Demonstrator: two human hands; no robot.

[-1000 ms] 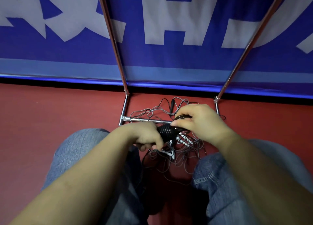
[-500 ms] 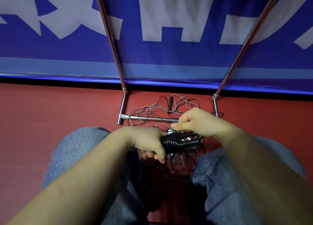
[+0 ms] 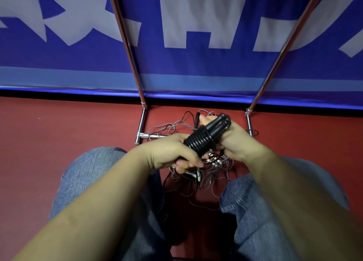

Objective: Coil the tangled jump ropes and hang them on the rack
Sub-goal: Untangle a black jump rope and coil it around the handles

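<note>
A black jump rope [image 3: 204, 138] is wound in tight turns around its two black handles, which point up and to the right. My left hand [image 3: 172, 152] grips the lower end of this bundle. My right hand [image 3: 233, 141] holds the handle end, with fingers curled round it. Under both hands a tangle of thin grey and black ropes [image 3: 198, 174] lies on the red floor, with a black-and-white handle in it. The metal rack [image 3: 142, 121] stands just beyond, its two poles rising against the banner.
A blue banner [image 3: 196, 68] with white letters hangs behind the rack. My knees in blue jeans [image 3: 94, 174] flank the tangle left and right. The rack's right pole base [image 3: 248, 121] stands near my right hand. Red floor [image 3: 59, 127] stretches out to the left.
The wound bundle has tilted up, its handles now pointing up and right. My right hand has moved from above the bundle to grip the handle end.
</note>
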